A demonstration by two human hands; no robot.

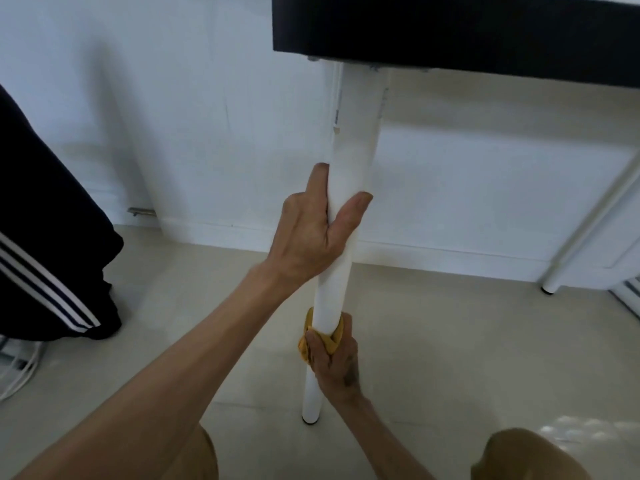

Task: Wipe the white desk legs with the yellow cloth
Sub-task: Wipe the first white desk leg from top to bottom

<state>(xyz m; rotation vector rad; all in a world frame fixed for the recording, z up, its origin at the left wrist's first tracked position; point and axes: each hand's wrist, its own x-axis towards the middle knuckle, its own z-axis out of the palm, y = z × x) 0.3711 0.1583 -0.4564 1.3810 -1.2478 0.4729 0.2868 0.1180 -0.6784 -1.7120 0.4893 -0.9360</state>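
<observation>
We see the near white desk leg point(349, 188) running down from the dark desktop point(450, 26) to the pale tiled floor point(450, 341), its foot planted on the tiles. Our left hand point(311, 233) grips the leg about midway, thumb on the right side of the leg, fingers curled around the left and back, bare skin on the leg. Below it, our right hand point(334, 358) is wrapped around the leg near the lower part, fingers pressed together and clamping the yellow cloth point(311, 341) against the leg; the cloth bunches around the leg just above and left of that hand, probably encircling it, though the back is hidden. A second white leg point(588, 220) stands well right of the near leg, by the white wall point(173, 116). Dark striped trousers point(45, 254) stand far left of the leg.
</observation>
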